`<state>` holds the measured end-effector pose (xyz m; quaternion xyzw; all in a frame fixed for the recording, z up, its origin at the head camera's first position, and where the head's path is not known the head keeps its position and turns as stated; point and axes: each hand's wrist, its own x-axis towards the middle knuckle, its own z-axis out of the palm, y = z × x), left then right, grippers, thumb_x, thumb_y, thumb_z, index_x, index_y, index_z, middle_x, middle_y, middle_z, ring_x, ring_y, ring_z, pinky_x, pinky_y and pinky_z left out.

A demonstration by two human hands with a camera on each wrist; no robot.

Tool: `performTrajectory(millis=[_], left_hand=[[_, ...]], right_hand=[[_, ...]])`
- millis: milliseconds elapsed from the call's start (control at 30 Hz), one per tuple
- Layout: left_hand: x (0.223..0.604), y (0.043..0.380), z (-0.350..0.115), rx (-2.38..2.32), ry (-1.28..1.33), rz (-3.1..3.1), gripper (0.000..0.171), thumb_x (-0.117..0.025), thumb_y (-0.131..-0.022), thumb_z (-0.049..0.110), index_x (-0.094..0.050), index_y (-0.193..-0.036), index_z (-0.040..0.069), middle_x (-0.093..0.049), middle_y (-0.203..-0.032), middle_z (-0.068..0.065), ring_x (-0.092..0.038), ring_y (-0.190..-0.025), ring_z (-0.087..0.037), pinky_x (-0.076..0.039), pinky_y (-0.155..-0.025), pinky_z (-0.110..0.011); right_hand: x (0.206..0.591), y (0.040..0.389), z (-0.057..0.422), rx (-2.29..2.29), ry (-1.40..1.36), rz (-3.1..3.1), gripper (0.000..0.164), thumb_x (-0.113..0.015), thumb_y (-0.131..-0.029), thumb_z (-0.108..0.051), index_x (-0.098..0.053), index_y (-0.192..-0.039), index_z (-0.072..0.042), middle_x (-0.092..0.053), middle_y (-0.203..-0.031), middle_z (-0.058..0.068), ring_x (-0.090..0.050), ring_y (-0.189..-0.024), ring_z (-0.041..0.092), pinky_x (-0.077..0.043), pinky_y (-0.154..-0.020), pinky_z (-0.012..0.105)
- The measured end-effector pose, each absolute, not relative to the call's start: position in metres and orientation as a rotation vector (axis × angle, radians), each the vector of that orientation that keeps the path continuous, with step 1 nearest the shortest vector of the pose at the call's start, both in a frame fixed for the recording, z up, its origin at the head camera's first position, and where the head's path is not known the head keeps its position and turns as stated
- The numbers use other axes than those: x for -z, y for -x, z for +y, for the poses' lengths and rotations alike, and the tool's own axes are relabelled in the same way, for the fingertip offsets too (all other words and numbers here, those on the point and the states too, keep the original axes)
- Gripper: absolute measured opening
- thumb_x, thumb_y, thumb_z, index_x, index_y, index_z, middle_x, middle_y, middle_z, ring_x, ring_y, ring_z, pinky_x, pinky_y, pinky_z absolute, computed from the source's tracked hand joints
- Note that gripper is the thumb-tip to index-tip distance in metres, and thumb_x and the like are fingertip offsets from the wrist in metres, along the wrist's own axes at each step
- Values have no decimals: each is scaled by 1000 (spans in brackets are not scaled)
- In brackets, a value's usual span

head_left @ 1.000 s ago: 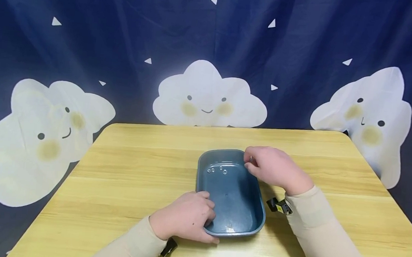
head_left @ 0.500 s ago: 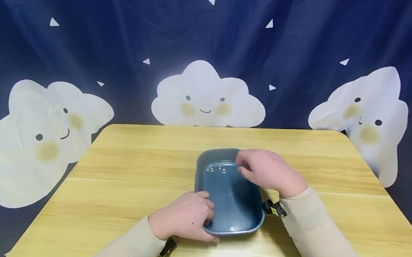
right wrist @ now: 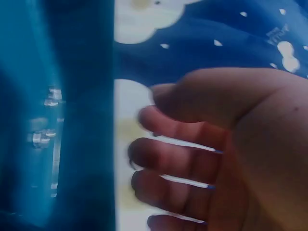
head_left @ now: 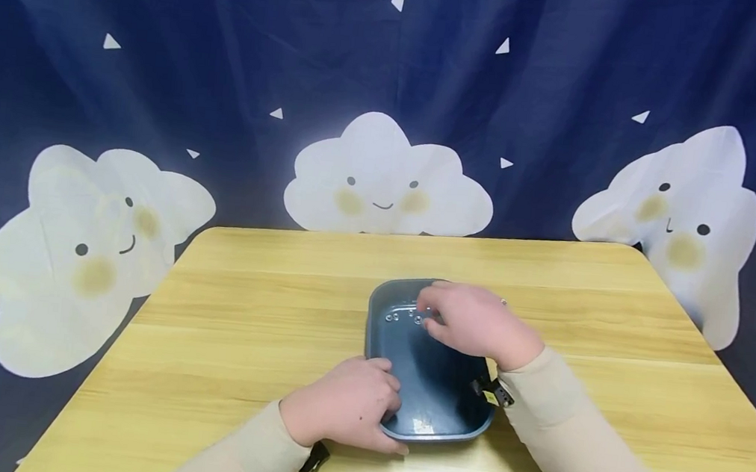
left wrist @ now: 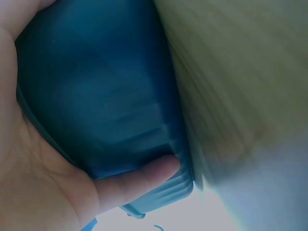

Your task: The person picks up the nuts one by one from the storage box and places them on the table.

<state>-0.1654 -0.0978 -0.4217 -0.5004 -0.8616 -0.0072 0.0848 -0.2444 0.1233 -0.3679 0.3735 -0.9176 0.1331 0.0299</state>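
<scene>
A dark blue plastic basin [head_left: 432,391] stands on the table. My left hand [head_left: 350,402] grips its near left corner, fingers over the rim inside and thumb [left wrist: 139,183] against the outer wall. Several small shiny, see-through pieces [head_left: 392,317] lie at the basin's far end; the right wrist view shows such pieces [right wrist: 43,138] near the end wall. Over that end hovers my right hand [head_left: 468,319], palm down, fingers loosely bent. Between its thumb and fingertips nothing shows in the right wrist view. One similar small piece [head_left: 503,302] appears just beyond the back of that hand.
The light wood table [head_left: 243,314] extends around the basin on all sides. Behind its far edge hangs a dark blue curtain [head_left: 246,44] with white clouds and small triangles. A small black camera [head_left: 493,390] on my right wrist overlaps the basin's right rim.
My right hand has moved left from the far right rim to over the small pieces. A small piece behind it has come into view. The left hand keeps its hold.
</scene>
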Motion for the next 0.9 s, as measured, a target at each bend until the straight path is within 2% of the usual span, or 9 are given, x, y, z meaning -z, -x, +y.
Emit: performTrajectory(millis=[200,367,500,600,733,800,900], left_hand=[[421,165,-96,1,1493,-2575,53,-72,-72,73,-49,-53,29,-38,-60,19,-30,-62,-9,-26,-54,-22],[421,166,-95,-10,1497,-2576,52,-72,-73,73,-52,-54,29,-41,-61,19,-31,-63,-9,-26,-55,-22],[420,166,-95,-17,1496,-2567,51,-72,-72,73,-53,-55,29,-43,-62,18,-31,-63,-9,-26,-55,-23],[419,165,-96,-19,1496,-2576,51,-72,-73,73,-54,-55,28,-44,-62,18,-32,-63,-10,-28,-55,-23],[419,165,-97,-20,1489,-2595,51,-71,-74,73,-54,-56,28,-44,-63,18,-33,-64,-10,-29,-55,-23],[420,165,-97,-20,1484,-2595,51,-71,-73,73,-54,-56,28,-44,-63,18,-33,-64,-10,-28,-54,-23],[420,165,-98,-16,1478,-2596,51,-72,-73,73,-53,-56,28,-42,-63,18,-32,-64,-10,-26,-54,-22]], right_hand=[[389,246,112,-251,-1180,-2874,24,-72,-90,-24,-71,-112,-14,-57,-98,-2,-58,-73,15,-51,-63,35],[398,245,109,-227,-1191,-2933,36,-75,-87,-22,-69,-122,-11,-55,-101,1,-56,-74,18,-52,-67,37],[400,244,111,-211,-1186,-3000,49,-74,-87,-21,-64,-133,-8,-59,-116,7,-61,-87,22,-53,-77,41],[400,244,111,-193,-1194,-3044,56,-73,-87,-21,-59,-139,-7,-58,-130,11,-63,-104,27,-53,-86,44],[401,245,109,-154,-1220,-3059,58,-75,-87,-22,-58,-141,-7,-57,-137,12,-60,-118,31,-51,-93,46],[402,246,109,-124,-1235,-3045,57,-76,-86,-23,-61,-139,-8,-59,-133,10,-61,-116,30,-51,-92,46],[404,248,109,-109,-1255,-2997,48,-78,-83,-22,-67,-127,-8,-61,-119,7,-64,-100,25,-53,-84,42]])
